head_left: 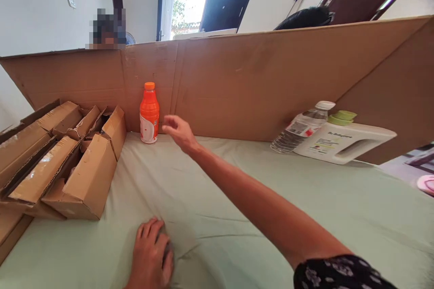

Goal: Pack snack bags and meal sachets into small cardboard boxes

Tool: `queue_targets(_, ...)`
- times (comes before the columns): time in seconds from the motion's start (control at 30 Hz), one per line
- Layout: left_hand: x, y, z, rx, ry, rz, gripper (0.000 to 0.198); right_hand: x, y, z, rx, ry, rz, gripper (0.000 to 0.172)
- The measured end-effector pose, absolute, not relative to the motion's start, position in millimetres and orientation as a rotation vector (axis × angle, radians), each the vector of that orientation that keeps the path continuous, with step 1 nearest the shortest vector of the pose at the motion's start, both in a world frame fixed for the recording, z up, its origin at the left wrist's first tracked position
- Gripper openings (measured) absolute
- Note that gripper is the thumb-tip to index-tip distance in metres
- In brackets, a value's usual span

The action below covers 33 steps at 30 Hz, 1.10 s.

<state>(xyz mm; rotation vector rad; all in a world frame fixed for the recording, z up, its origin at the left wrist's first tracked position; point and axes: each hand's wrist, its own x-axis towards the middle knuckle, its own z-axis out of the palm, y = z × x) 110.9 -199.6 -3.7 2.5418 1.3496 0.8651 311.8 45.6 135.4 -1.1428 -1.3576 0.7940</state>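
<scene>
An orange bottle (149, 113) with an orange cap and a pale label stands upright on the pale green sheet (233, 216), close to the cardboard wall. My right hand (180, 132) reaches across to just right of this bottle. Its fingers are apart and bent towards the bottle, with a small gap between them and nothing held. Low in the view, my left hand (151, 250) rests on the sheet with its fingers loosely bent and the thumb apart. A dark patch shows between thumb and fingers; it looks like shadow.
A divided cardboard box (90, 180) lies at the left. Along the back runs a tall cardboard wall (233, 86). At the right, a clear plastic bottle (301, 128) leans against a white jug (359, 142) with a green cap. Behind the wall is a person (107, 29).
</scene>
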Motion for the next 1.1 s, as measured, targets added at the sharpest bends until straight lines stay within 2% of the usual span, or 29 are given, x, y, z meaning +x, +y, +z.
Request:
queue_targets(0.17,106.3,-193.3,-25.8,2.656,1.256,0.979,0.028,298.5,130.1,205.0,-1.249,-1.609,0.284,0.076)
queue_targets(0.23,108.1,-190.8,-41.3,2.660,1.270,1.052,0.023,289.6,155.2,219.9,-1.388,-1.712,0.096,0.081)
queue_targets(0.33,113.0,-187.8,-65.1,2.615,1.366,1.192,0.008,278.5,179.4,228.1,-1.534,-1.759,0.065,0.086)
queue_targets(0.43,110.8,-185.0,-75.4,2.661,1.371,1.181,0.007,274.8,189.7,223.8,-1.551,-1.768,0.046,0.079)
queue_targets(0.53,102.5,-183.7,-70.1,2.769,1.252,1.009,0.011,277.9,190.9,215.8,-1.506,-1.774,0.010,0.068)
queue_targets(0.73,107.0,-190.0,-61.0,2.639,1.389,1.026,0.015,279.4,168.5,202.0,-1.455,-1.761,0.030,0.082)
queue_targets(0.83,109.3,-191.7,-58.6,2.653,1.333,1.007,0.018,273.5,141.2,182.1,-1.433,-1.617,0.012,0.082)
queue_targets(0.93,108.7,-191.8,-53.4,2.670,1.251,0.971,0.020,262.4,110.4,153.2,-1.373,-1.538,0.075,0.073)
queue_targets(1.1,116.3,-192.1,-48.4,2.515,1.332,1.179,0.018,220.5,68.3,128.3,-1.184,-1.925,0.270,0.052)
